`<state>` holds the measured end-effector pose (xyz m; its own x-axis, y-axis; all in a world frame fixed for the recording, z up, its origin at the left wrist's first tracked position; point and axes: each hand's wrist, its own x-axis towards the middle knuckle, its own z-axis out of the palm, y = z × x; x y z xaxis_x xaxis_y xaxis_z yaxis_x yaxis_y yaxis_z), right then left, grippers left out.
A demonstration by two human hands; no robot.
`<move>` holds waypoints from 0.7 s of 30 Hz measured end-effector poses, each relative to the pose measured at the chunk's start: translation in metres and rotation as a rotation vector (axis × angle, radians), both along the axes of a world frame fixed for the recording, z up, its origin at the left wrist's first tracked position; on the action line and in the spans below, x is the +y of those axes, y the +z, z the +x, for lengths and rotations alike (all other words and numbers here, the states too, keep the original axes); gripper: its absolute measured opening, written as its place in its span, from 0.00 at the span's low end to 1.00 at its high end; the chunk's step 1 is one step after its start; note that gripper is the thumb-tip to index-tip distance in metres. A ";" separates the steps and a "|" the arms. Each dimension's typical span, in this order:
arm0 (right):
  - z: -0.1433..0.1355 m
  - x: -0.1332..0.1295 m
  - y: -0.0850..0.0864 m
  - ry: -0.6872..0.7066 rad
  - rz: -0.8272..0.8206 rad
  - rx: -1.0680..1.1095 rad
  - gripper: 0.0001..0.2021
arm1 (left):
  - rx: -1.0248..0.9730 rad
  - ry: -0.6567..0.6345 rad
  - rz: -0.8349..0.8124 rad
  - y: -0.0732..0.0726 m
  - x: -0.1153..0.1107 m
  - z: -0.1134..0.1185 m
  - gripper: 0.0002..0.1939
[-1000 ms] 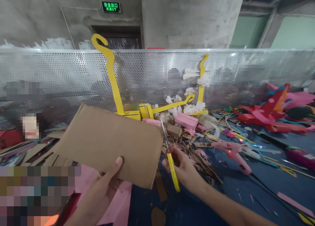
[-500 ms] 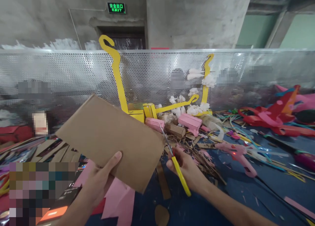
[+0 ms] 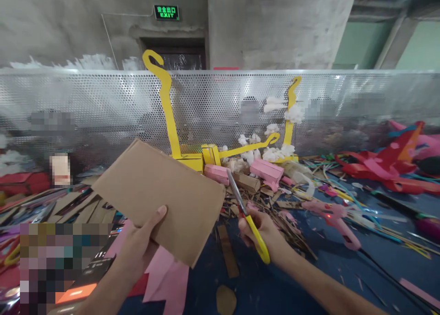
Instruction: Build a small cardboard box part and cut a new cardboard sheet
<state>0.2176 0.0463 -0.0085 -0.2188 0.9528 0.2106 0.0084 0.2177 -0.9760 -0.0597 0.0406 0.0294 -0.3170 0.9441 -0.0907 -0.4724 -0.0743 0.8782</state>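
A flat brown cardboard sheet (image 3: 158, 196) is tilted in front of me, gripped near its lower edge by my left hand (image 3: 146, 235), thumb on top and fingers hidden beneath. Scissors with yellow handles (image 3: 256, 237) are in my right hand (image 3: 259, 228), just right of the sheet. Their blades look closed, point up and away, and do not touch the cardboard. Pink paper (image 3: 168, 278) lies under and below my left hand. A narrow cardboard strip (image 3: 228, 252) rests on the blue table between my hands.
Yellow hooked shapes (image 3: 168, 109) stand behind, by a perforated metal barrier (image 3: 213, 109). Pink blocks (image 3: 266, 169) and cardboard scraps lie in the middle. A pink glue gun (image 3: 335, 219) with a cord sits at the right, near a red paper form (image 3: 388, 166). More strips lie left.
My right hand and the scissors have shifted slightly right, widening the gap to the cardboard. The cardboard's left end has dropped a little. The view has shifted slightly.
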 end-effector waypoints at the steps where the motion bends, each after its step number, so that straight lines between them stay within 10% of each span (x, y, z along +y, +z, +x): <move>1: 0.003 -0.001 0.004 0.002 0.029 -0.015 0.24 | 0.008 0.011 0.006 -0.001 0.001 -0.002 0.26; 10: 0.014 -0.010 0.014 0.047 0.117 -0.275 0.19 | 0.023 0.037 0.032 -0.002 0.005 -0.006 0.26; 21: 0.013 -0.009 0.023 -0.335 0.365 -0.741 0.16 | -0.004 0.023 -0.003 -0.002 0.000 0.003 0.24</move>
<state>0.2305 0.0371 0.0144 -0.1412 0.8922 0.4290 0.7292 0.3868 -0.5645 -0.0565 0.0408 0.0277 -0.3387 0.9361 -0.0947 -0.4741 -0.0829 0.8766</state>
